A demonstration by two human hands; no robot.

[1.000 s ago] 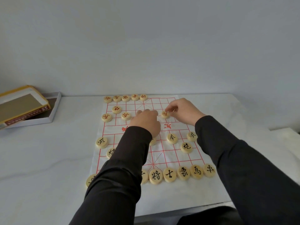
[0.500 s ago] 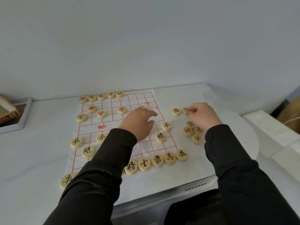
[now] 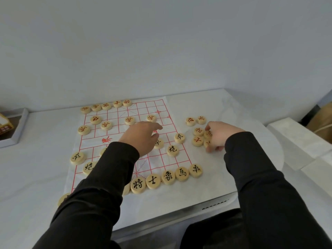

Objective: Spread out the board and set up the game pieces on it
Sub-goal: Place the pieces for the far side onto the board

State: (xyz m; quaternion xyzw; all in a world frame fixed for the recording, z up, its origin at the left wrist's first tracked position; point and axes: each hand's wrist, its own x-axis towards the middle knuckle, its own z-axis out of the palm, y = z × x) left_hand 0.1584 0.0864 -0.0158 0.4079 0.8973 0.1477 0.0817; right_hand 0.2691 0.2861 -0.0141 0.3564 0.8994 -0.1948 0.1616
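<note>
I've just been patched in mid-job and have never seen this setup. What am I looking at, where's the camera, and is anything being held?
There is no machine here: a person works with two bare hands, and the single camera sits on their head, looking forward and down. On the white table lies a thin board with a red grid. Round wooden pieces stand on it: black pieces along the near edge, red pieces along the far edge, and more between. A loose cluster of red-lettered pieces waits right of the grid. The right hand curls its fingers over that cluster; whether it grips one is unclear. The left hand hovers over the board, fingers relaxed, apparently empty. A box sits far left.
</note>
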